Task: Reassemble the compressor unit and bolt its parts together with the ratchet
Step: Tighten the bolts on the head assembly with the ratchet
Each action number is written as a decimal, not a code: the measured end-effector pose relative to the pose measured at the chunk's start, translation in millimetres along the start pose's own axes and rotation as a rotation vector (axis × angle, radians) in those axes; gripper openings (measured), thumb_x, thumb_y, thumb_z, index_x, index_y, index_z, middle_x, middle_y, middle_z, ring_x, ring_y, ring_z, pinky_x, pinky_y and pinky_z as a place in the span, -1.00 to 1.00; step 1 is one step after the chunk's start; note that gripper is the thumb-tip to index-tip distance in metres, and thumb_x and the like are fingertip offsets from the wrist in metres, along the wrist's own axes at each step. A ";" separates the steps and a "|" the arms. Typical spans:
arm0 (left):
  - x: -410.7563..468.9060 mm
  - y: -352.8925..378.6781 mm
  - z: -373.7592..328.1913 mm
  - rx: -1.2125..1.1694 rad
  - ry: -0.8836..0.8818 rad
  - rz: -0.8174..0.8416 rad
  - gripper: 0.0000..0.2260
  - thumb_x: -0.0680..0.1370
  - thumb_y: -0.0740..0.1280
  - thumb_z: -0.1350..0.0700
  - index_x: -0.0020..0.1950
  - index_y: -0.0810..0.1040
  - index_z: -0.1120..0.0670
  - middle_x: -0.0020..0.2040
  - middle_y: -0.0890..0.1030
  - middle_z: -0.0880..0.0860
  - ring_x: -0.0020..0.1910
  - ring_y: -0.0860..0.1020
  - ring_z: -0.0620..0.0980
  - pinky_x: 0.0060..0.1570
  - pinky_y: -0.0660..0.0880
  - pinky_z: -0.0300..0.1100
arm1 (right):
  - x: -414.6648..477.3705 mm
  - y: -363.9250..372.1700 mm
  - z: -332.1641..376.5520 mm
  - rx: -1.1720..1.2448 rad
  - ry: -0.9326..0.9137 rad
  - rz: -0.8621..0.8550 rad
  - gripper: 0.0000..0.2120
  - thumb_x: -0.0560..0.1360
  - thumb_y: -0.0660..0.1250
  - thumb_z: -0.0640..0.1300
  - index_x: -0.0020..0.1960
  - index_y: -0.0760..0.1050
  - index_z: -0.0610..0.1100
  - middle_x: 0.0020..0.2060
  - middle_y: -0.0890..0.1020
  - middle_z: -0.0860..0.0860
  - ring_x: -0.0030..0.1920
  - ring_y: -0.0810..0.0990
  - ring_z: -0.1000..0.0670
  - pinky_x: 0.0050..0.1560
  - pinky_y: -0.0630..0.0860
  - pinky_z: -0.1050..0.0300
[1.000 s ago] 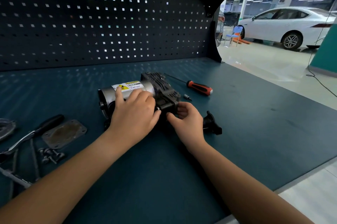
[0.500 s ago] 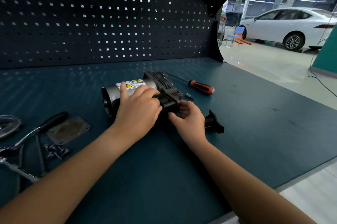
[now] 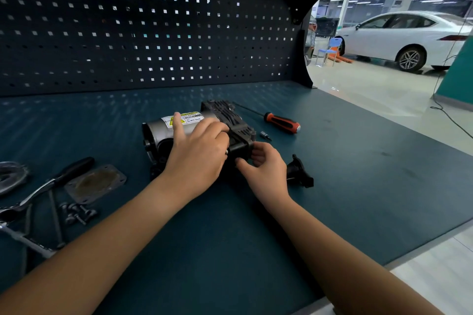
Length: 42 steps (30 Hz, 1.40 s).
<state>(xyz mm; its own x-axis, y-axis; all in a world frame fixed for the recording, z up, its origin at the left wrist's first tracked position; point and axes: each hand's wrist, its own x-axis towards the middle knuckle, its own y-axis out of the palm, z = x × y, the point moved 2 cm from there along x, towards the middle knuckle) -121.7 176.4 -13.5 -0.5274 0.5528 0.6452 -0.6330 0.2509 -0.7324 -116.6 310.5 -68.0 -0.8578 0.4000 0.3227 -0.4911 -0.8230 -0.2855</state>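
One compressor (image 3: 197, 122) at the centre of the bench (image 3: 358, 186), near side hidden behind both hands: left hand (image 3: 197, 156) curls over its body, right hand (image 3: 267, 167) pinches its black end. One ratchet (image 3: 51, 182) at 8 o'clock, head cut by the frame edge; bolts (image 3: 78, 213) clustered beside it, count unclear; one screwdriver (image 3: 281, 122) at 2 o'clock.

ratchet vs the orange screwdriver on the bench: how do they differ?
Ratchet has a black grip on a chrome body; screwdriver has an orange-and-black handle on a thin dark shaft. Ratchet lies left of the compressor, by the loose bolts; screwdriver lies behind it to the right. Shared: both lie flat on the bench, untouched; left hand and right hand hold the compressor.
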 end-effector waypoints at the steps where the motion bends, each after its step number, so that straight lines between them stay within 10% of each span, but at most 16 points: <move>1: -0.6 -0.6 -0.2 -0.002 -0.013 -0.014 -0.78 0.22 0.58 0.22 -0.25 0.60 0.21 -0.06 0.64 0.11 0.01 0.61 0.11 0.04 0.24 0.50 | -0.1 -0.2 -0.2 0.005 0.003 -0.001 -0.62 0.37 0.44 -0.18 0.16 0.47 -0.14 0.07 0.55 -0.03 0.06 0.52 0.05 0.16 0.46 0.19; 11: 0.2 -1.5 -3.9 -0.003 0.019 -0.020 -0.79 0.21 0.59 0.19 -0.28 0.61 0.17 -0.04 0.64 0.10 0.05 0.60 0.10 0.03 0.23 0.51 | -1.1 0.4 0.4 0.080 0.027 0.000 -0.62 0.38 0.42 -0.21 0.17 0.46 -0.08 0.08 0.57 -0.04 0.09 0.54 0.05 0.21 0.47 0.05; 18: 0.5 9.4 8.4 -0.049 -0.121 0.196 -0.72 0.58 0.20 -0.06 0.13 0.61 0.02 0.33 0.43 -0.10 0.40 0.20 -0.10 0.30 -0.10 0.32 | -1.1 -0.4 1.3 0.092 0.041 0.000 -0.65 0.38 0.42 -0.22 0.15 0.49 -0.10 0.07 0.58 -0.04 0.07 0.55 0.06 0.20 0.48 0.07; 26: -2.5 -6.1 -4.9 0.109 0.031 -0.033 -0.86 0.23 0.57 0.23 -0.31 0.65 0.19 -0.09 0.68 0.06 0.05 0.61 0.06 0.03 0.25 0.51 | -2.7 -1.2 2.9 0.084 0.038 0.008 -0.63 0.38 0.42 -0.22 0.16 0.47 -0.10 0.08 0.57 -0.04 0.08 0.54 0.05 0.20 0.47 0.11; 42: -5.4 -10.5 -2.1 0.045 0.013 0.039 -0.81 0.31 0.55 0.14 -0.15 0.66 0.16 0.03 0.65 0.05 0.11 0.59 0.07 0.08 0.24 0.49 | -2.1 -3.8 2.6 0.100 0.048 0.034 -0.70 0.40 0.41 -0.20 0.11 0.48 -0.08 0.02 0.59 0.00 0.04 0.56 0.07 0.15 0.47 0.19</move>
<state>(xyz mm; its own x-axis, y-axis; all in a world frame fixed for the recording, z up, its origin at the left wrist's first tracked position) -111.0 172.5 -9.7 -0.5447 0.5722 0.6132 -0.6369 0.1935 -0.7463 -112.6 311.7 -65.3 -0.8810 0.3884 0.2700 -0.4464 -0.8715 -0.2030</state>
